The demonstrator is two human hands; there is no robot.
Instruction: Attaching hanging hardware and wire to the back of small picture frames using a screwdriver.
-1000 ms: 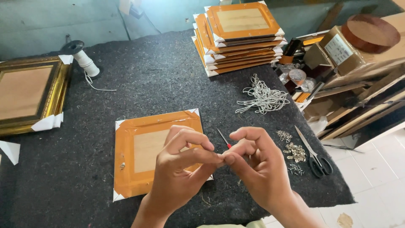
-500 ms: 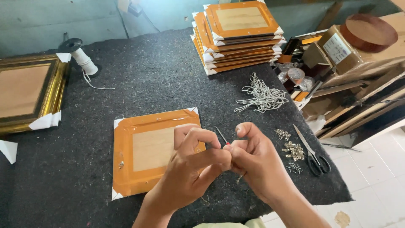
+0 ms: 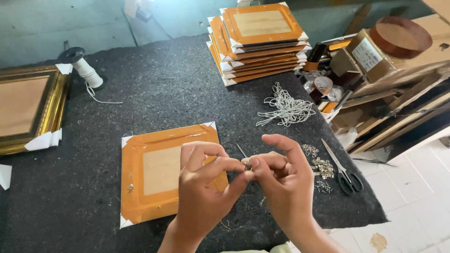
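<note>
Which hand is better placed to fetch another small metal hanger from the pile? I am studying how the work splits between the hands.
Right hand, probably: the hangers lie just to its right beside the scissors, while the left hand sits over the frame.

Both hands, the left hand (image 3: 201, 187) and the right hand (image 3: 281, 180), are seen bare, without gloves, rings or watch. No sleeves are seen on the forearms. Short fingernails are shown.
</note>
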